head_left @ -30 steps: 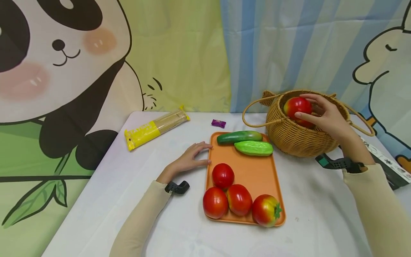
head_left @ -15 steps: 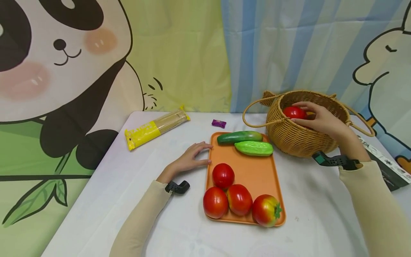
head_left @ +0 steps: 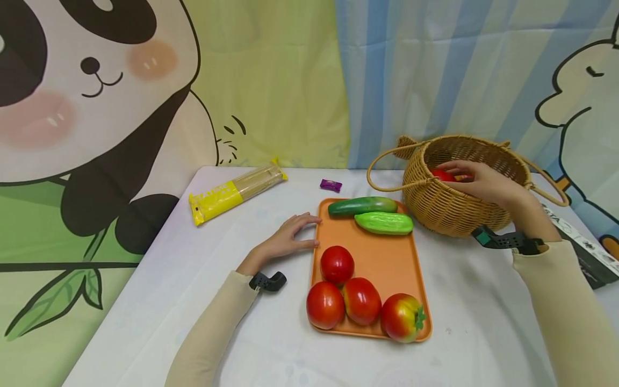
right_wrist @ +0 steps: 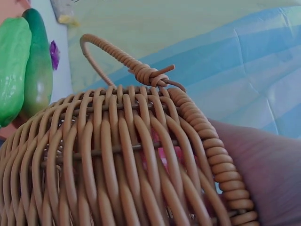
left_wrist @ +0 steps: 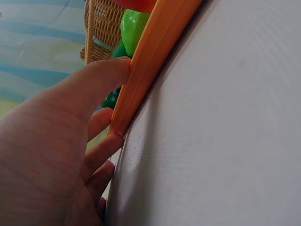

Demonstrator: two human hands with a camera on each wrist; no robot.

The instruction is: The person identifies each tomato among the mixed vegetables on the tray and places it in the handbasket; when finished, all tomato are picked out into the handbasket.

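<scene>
My right hand (head_left: 483,183) reaches down into the wicker basket (head_left: 454,212), its fingers curved over a red tomato (head_left: 442,175). Most of that tomato is hidden by the hand and the basket's rim. In the right wrist view the woven wall (right_wrist: 117,150) covers the fingers, and some red shows through the gaps. My left hand (head_left: 285,236) rests at the left edge of the orange tray (head_left: 382,258), thumb and fingertips touching its side with the fingers loosely extended. Several red tomatoes (head_left: 361,301) lie at the tray's near end, with a dark green cucumber (head_left: 362,206) and a light green one (head_left: 384,223) at the far end.
A yellow noodle packet (head_left: 237,192) lies at the back left, and a small purple wrapped candy (head_left: 331,185) sits behind the tray. A black and white box (head_left: 587,250) is right of the basket. The basket's handle loop (head_left: 374,177) sticks out toward the tray.
My right hand has lowered the tomato from the basket's mouth down inside, so less of it shows now. The left hand has stayed at the tray's edge.
</scene>
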